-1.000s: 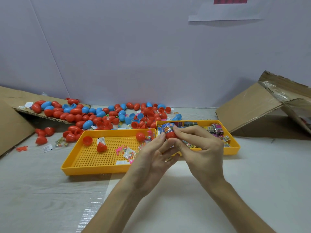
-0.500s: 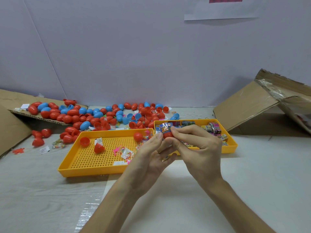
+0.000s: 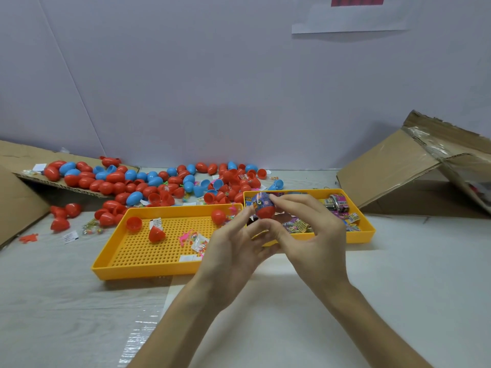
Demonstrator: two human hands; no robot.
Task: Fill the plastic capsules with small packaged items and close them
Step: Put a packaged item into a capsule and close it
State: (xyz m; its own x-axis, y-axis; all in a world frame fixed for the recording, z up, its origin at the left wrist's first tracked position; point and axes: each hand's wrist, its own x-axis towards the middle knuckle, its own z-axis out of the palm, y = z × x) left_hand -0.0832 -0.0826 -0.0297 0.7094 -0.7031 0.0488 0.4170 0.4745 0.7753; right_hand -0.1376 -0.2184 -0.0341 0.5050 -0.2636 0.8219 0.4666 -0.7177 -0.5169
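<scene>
Barely anything has shifted in the last half second: the red capsule half (image 3: 265, 213) stays up in front of me, over the spot where the two yellow trays meet, and only my left fingers have spread a little. My right hand (image 3: 310, 235) pinches the capsule from the right, its index finger lying over the blue-and-purple packet (image 3: 258, 201) that sticks out of the shell's open mouth. My left hand (image 3: 233, 251) comes in from below and the left with its fingertips at the red shell, but they are blurred and I cannot tell whether they grip it or merely touch it.

Under my hands, toward the middle of the table (image 3: 398, 288), the left tray (image 3: 146, 272) has a perforated floor; it holds two open red halves, one closed red capsule near its far right corner, and a few small clear packets. The right tray (image 3: 369, 232) sits just beside it, further back, and holds the colourful packaged items (image 3: 337, 205). A heap of capsules (image 3: 148, 181), red and blue, some closed and some open, runs along the far edge of the table behind the left tray. An opened cardboard box (image 3: 385, 168) leans at the far right corner; a cardboard sheet (image 3: 16, 203) lies at the far left edge.
</scene>
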